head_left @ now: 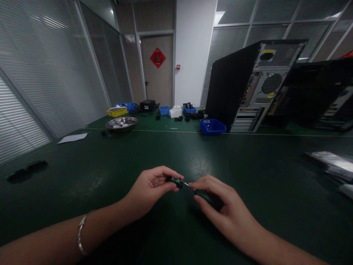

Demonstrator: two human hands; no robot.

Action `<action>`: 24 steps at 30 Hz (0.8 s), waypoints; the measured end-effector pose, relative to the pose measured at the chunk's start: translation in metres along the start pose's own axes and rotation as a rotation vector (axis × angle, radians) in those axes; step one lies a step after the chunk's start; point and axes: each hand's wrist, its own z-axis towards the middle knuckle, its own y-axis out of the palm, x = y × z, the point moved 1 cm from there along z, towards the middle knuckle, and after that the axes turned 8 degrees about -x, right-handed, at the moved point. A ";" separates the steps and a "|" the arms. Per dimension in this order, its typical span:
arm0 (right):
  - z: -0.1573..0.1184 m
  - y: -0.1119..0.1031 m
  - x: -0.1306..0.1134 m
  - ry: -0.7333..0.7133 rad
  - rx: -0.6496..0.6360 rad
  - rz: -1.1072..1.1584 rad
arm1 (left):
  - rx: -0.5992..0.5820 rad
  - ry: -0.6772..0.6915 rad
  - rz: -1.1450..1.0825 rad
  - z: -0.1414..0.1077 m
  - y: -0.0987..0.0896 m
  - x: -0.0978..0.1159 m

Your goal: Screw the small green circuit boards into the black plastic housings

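Between the thumb and fingers of my left hand (154, 186) is a small green circuit board with black parts (177, 181). My right hand (223, 204) is wrapped round the dark handle of a screwdriver (203, 196). Its thin metal shaft points left, and the tip meets the board's right end; whether it sits in a screw is too small to tell. Both hands are held close together above the near middle of the green table (132, 158). Part of the handle is hidden by my right fingers.
A metal bowl (121, 124) with small parts stands back left, near a paper sheet (72, 138). Dark green pieces (27, 171) lie far left. A blue bin (212, 126) sits by a tall computer case (248, 86). Blurred metallic drives (333, 165) lie at right.
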 end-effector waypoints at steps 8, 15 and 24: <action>-0.001 0.002 -0.001 -0.067 -0.001 0.019 | -0.021 -0.007 0.031 0.000 0.001 0.002; -0.001 0.002 -0.003 -0.106 0.002 0.043 | -0.030 -0.030 -0.073 0.001 0.002 0.002; -0.002 0.000 -0.003 -0.046 0.038 0.034 | 0.029 0.016 0.014 0.003 -0.004 0.001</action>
